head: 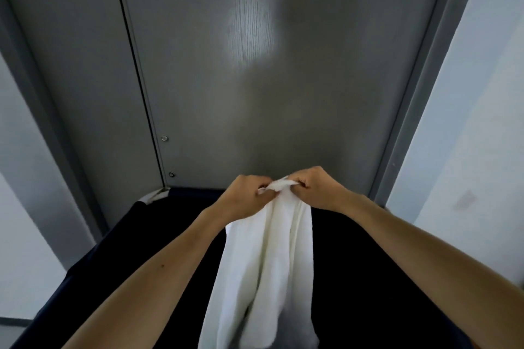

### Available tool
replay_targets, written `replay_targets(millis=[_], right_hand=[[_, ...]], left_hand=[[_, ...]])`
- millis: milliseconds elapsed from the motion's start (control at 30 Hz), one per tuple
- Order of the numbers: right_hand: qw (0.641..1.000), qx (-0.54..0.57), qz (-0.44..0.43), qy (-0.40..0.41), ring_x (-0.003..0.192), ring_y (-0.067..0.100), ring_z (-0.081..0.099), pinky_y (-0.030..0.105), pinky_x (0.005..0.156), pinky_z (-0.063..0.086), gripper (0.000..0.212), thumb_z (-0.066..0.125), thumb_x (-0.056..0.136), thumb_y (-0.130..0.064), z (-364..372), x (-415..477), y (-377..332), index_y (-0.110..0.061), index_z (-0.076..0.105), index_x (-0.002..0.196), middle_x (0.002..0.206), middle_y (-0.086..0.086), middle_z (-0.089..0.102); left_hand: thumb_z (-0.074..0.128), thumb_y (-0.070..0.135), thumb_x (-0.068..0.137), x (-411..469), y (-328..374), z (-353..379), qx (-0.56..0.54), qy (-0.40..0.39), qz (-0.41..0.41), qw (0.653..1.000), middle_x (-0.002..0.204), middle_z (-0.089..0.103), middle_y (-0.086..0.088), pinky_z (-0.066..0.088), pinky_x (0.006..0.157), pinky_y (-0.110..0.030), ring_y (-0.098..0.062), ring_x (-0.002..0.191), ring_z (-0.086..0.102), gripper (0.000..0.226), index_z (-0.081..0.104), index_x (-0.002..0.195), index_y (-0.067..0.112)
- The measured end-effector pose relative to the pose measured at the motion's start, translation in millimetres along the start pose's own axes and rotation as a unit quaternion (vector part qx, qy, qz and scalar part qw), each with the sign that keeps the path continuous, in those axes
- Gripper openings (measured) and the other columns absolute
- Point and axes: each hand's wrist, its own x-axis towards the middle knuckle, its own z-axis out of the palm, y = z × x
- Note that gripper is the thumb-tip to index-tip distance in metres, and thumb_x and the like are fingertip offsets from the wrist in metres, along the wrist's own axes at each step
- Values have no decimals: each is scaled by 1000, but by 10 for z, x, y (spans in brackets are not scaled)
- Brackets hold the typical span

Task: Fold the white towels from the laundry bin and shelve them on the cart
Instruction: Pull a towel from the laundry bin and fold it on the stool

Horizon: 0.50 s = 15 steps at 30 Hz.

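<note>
Dark blue cloth of the laundry bin (113,249) fills the lower part of the view, and its inside is too dark to tell whether more towels lie there. Above it hangs one white towel (269,249), gathered in long vertical folds, with its lower end going out of the picture at the bottom. Both hands hold its top edge. The left hand (245,195) pinches the hem with curled fingers, and the right hand (314,187) pinches it just beside, so the two hands almost touch. Behind them stands a grey door (283,79), with a white wall (476,122) at the right.

I think the main risk is a crooked fold. The towel is not spread, and if the hands slide apart along the hem without reaching the true corners, the halves will not match. A pinch on a thin hem can also slip, and then the towel would drop back into the bin. The cart is not visible, so the way to it cannot be judged.
</note>
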Motion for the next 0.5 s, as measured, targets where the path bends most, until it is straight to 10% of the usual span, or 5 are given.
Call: replay_targets(millis=[200,500], right_hand=[[991,35,85,98,46,9,30,22,48,24,45,54,82,-2,201,-36,79,-17,27,49,51,-4,32],[963,-161,209,53,100,36,58,32,79,44,24,51,88,-24,212,-272,624,-4,64,91,102,16,66]], left_hand=[[56,28,86,9,216,-137,-182,200,-63,961,45,36,8,30,47,-17,-3,45,38,35,47,55,16],[54,20,82,-27,-177,-429,-372,347,-176,843,58,29,0,26,56,-28,-15,58,32,27,42,64,4]])
